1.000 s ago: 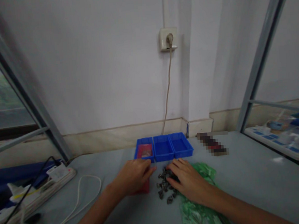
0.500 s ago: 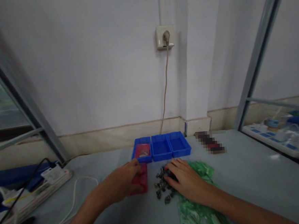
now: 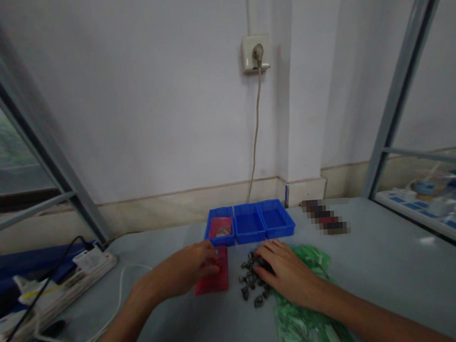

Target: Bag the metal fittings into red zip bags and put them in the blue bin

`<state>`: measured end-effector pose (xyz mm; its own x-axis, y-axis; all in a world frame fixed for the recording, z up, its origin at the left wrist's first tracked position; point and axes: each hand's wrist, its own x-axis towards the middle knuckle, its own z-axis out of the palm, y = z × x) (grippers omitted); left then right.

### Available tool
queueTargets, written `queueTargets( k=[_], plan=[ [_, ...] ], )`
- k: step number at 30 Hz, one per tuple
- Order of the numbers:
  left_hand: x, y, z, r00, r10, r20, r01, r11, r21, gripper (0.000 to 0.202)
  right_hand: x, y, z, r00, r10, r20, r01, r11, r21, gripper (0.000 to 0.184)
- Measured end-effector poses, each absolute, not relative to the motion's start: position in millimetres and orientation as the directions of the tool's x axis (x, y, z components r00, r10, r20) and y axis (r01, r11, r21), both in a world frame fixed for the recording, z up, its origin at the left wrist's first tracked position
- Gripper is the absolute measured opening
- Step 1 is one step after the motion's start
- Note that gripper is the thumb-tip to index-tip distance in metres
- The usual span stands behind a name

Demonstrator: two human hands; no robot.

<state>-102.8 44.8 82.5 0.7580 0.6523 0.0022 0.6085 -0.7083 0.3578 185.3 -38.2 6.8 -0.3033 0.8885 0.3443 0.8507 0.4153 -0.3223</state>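
Grey worktop (image 3: 394, 268) underneath; green plastic bags (image 3: 295, 328) run toward its near edge, right of centre. Three blue trays (image 3: 250, 237) line up near the far edge, the leftmost containing a red packet (image 3: 217, 227). The left hand (image 3: 186, 270) has drawn leftward since a second ago, uncovering more of the red bag (image 3: 216, 284) before that tray; its fingers are half bent, contact unclear. The right hand (image 3: 283, 266) stays at the small metal parts (image 3: 251, 281), fingers curled over them; whether gripping, I cannot tell.
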Motion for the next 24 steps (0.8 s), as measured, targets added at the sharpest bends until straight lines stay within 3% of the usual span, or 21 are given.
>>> queueTargets(
  k=[5,10,13,19,24],
  plan=[
    [-102,49,81,0.724,0.688,0.042,0.634,-0.688,0.352,0.033,187,-37,6,-0.305,0.879,0.366,0.847,0.426,-0.318,0.011],
    [-99,47,83,0.678,0.735,-0.011,0.693,-0.635,0.342,0.018,186,-38,8,-0.311,0.886,0.343,0.853,0.42,-0.309,0.01],
    [-97,47,87,0.661,0.747,-0.07,0.712,-0.596,0.371,0.013,186,-39,8,-0.313,0.885,0.345,0.858,0.419,-0.296,0.011],
    [-98,55,90,0.688,0.701,-0.186,0.687,-0.547,0.478,0.022,187,-39,7,-0.325,0.882,0.341,0.854,0.428,-0.295,0.012],
    [-95,58,91,0.707,0.7,-0.106,0.631,-0.555,0.543,0.037,187,-38,7,-0.32,0.878,0.355,0.845,0.434,-0.313,0.011]
  ],
)
